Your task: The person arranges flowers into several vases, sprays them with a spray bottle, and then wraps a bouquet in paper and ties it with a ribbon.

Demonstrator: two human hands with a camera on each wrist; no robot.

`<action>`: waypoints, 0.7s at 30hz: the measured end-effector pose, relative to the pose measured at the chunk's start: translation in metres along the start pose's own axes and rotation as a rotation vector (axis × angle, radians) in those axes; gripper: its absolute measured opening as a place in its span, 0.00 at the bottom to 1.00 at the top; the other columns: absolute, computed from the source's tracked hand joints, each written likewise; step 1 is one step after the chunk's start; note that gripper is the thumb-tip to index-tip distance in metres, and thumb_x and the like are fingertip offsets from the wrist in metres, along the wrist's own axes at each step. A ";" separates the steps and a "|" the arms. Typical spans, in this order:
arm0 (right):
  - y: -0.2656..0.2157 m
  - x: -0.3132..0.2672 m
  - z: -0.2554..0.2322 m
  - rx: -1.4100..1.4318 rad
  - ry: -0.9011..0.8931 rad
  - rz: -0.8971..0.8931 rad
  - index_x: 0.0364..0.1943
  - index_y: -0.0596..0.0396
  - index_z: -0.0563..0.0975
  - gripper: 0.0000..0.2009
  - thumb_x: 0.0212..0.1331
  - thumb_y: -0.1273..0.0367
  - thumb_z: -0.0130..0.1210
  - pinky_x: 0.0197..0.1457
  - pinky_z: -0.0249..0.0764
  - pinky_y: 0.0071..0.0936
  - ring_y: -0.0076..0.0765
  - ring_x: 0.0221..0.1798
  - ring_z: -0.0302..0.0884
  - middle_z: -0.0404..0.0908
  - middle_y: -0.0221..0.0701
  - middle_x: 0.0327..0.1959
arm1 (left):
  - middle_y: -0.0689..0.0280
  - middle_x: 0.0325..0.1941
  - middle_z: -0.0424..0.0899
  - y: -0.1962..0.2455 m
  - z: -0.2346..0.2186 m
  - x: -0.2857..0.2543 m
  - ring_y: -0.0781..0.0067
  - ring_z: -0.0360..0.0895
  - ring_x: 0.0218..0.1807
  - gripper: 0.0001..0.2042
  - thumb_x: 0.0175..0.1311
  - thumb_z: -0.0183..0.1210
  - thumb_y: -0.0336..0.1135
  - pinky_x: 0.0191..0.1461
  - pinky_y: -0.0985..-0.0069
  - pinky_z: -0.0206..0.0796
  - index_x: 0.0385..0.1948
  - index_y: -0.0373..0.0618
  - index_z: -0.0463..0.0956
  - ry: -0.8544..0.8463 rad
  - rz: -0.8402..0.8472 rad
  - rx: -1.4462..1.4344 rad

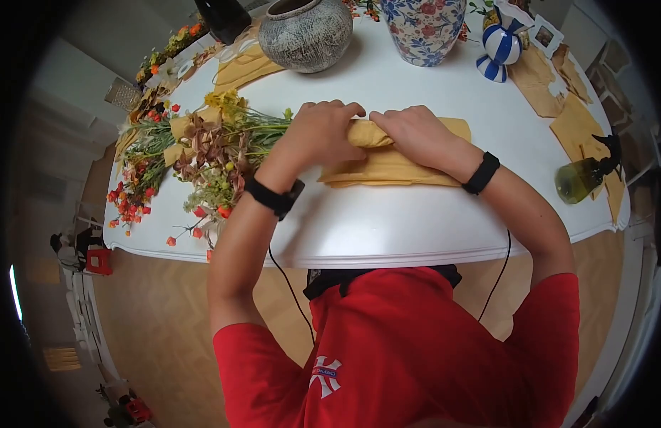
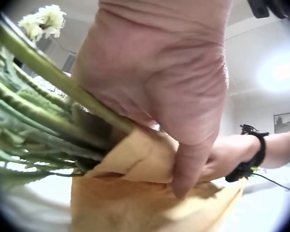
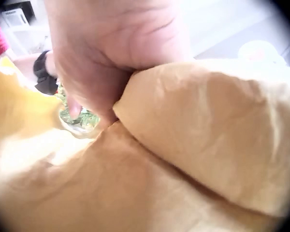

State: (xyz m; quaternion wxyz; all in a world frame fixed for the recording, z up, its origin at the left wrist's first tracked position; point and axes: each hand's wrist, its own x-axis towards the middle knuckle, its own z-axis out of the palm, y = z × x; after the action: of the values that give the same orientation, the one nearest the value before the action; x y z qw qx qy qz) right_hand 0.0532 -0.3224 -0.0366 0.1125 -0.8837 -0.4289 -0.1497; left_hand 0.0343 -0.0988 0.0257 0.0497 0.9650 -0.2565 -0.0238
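Note:
A bunch of mixed flowers (image 1: 216, 146) lies on the left of the table, its green stems (image 2: 43, 116) running into a sheet of tan wrapping paper (image 1: 387, 170). My left hand (image 1: 318, 135) curves over the rolled paper where the stems enter it; its thumb lies along the paper in the left wrist view. Farther right, my right hand (image 1: 424, 137) grips the same roll, thumb tucked at the fold. A loose flap of paper spreads toward the table's front edge. The stem ends are hidden inside the paper.
On the white table (image 1: 387, 228) stand a grey textured vase (image 1: 305, 36), a floral vase (image 1: 424, 28) and a blue-and-white striped vase (image 1: 501, 44) at the back. A green spray bottle (image 1: 578, 180) sits at the right among paper pieces (image 1: 576, 128).

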 end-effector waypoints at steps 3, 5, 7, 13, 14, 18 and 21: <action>-0.005 0.001 -0.003 -0.119 0.040 0.016 0.55 0.54 0.76 0.15 0.64 0.72 0.51 0.39 0.80 0.40 0.45 0.35 0.85 0.84 0.35 0.32 | 0.51 0.40 0.89 -0.014 -0.008 0.017 0.51 0.86 0.45 0.24 0.45 0.70 0.45 0.53 0.60 0.77 0.46 0.44 0.84 -0.232 -0.020 -0.210; -0.004 -0.001 -0.003 -0.108 0.033 0.050 0.55 0.53 0.76 0.16 0.62 0.72 0.54 0.40 0.80 0.42 0.46 0.37 0.86 0.85 0.34 0.33 | 0.53 0.38 0.89 -0.008 -0.007 0.014 0.50 0.86 0.43 0.22 0.47 0.69 0.43 0.50 0.59 0.77 0.45 0.45 0.85 -0.125 0.042 -0.092; -0.002 -0.001 -0.008 -0.041 0.014 0.066 0.53 0.53 0.77 0.17 0.58 0.71 0.59 0.42 0.80 0.43 0.48 0.38 0.86 0.86 0.35 0.34 | 0.55 0.36 0.89 -0.002 -0.005 0.009 0.49 0.86 0.40 0.20 0.49 0.68 0.41 0.47 0.58 0.77 0.45 0.45 0.84 -0.043 0.074 0.017; 0.004 0.013 -0.050 0.302 -0.383 0.203 0.48 0.53 0.82 0.22 0.50 0.59 0.72 0.47 0.79 0.43 0.52 0.42 0.86 0.88 0.41 0.38 | 0.62 0.29 0.84 0.002 0.028 -0.009 0.56 0.85 0.31 0.14 0.51 0.67 0.35 0.36 0.60 0.75 0.41 0.47 0.78 0.291 0.174 0.215; 0.007 0.015 -0.052 0.387 -0.470 0.209 0.48 0.53 0.83 0.22 0.50 0.57 0.73 0.48 0.79 0.43 0.53 0.43 0.86 0.88 0.42 0.39 | 0.63 0.28 0.83 0.004 0.032 -0.012 0.58 0.84 0.30 0.13 0.52 0.66 0.35 0.34 0.60 0.74 0.40 0.48 0.77 0.330 0.186 0.251; 0.015 0.021 -0.042 0.521 -0.586 0.206 0.44 0.54 0.84 0.22 0.51 0.55 0.73 0.50 0.79 0.41 0.53 0.45 0.85 0.88 0.45 0.40 | 0.67 0.28 0.78 0.000 0.050 -0.015 0.64 0.80 0.27 0.14 0.56 0.67 0.39 0.33 0.65 0.72 0.40 0.49 0.75 0.444 0.219 0.417; 0.005 0.020 -0.037 0.360 -0.457 0.221 0.48 0.54 0.83 0.21 0.53 0.58 0.71 0.49 0.79 0.43 0.53 0.44 0.85 0.88 0.43 0.41 | 0.67 0.29 0.78 0.003 0.045 -0.016 0.63 0.79 0.29 0.18 0.56 0.69 0.47 0.36 0.65 0.71 0.40 0.48 0.75 0.504 0.216 0.330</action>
State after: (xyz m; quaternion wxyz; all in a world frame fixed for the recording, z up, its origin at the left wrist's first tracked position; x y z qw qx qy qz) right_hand 0.0626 -0.3233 0.0041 0.1835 -0.9017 -0.3639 0.1443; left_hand 0.0156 -0.0975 -0.0179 -0.0434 0.9027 -0.3375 0.2634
